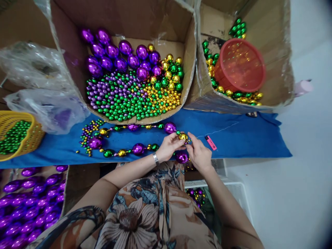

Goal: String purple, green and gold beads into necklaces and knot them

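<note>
- I watch through one head-worn camera, facing forward and down.
- It looks from near, above the hands (168, 147) (201, 155) and desk (241, 138).

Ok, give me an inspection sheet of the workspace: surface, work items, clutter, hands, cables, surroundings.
Surface: blue cloth, under the bead string.
Work items: bead string in purple, gold and green, doubled back in a long bend; gold bead in the fingers.
Clutter: loose small beads by the bend; small pink object and thin thread near the right hand.
Hands: left hand pinches the gold bead; right hand close beside it, exact grip unclear.
Cables: nothing seen.
Surroundings: large bead box; second box with red tub; yellow basket; plastic bags; white crate below.
</note>
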Tool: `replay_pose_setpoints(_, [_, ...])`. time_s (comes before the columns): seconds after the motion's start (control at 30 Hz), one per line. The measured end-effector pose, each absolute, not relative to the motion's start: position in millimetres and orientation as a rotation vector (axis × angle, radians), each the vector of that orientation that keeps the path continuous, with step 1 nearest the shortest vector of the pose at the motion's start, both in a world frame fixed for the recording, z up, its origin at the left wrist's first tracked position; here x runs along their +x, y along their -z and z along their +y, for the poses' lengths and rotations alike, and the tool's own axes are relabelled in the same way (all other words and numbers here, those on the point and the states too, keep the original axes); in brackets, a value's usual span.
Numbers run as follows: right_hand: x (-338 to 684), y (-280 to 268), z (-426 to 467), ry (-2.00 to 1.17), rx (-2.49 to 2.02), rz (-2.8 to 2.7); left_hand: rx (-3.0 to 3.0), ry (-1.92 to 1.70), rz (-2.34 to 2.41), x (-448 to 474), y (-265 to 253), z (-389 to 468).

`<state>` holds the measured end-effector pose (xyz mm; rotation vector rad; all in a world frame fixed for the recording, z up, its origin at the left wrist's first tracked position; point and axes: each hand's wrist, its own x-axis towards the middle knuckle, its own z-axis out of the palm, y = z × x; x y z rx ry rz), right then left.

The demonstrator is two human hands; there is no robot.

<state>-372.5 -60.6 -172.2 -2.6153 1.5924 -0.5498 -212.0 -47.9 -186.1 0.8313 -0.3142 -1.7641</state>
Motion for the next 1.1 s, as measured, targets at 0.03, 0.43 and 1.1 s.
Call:
replay_pose_setpoints(0.03, [-370.6, 173.3, -61.8, 0.528, -2.608, 1.590, 0.827, 1.761, -0.311, -212.5, 185.8, -47.6])
replay_pose_setpoints(0.43, [-373.8, 191.5, -72.0, 0.790, -2.237, 1.304, 0.768, 1.756, 0.040, -189.3, 180.1, -57.3])
replay_pose_setpoints(1.1, [-323.9, 118.8, -105.9, 0.129, -2.859, 1.435, 0.779, 1.677, 0.011, -196.8, 170.8, -61.4])
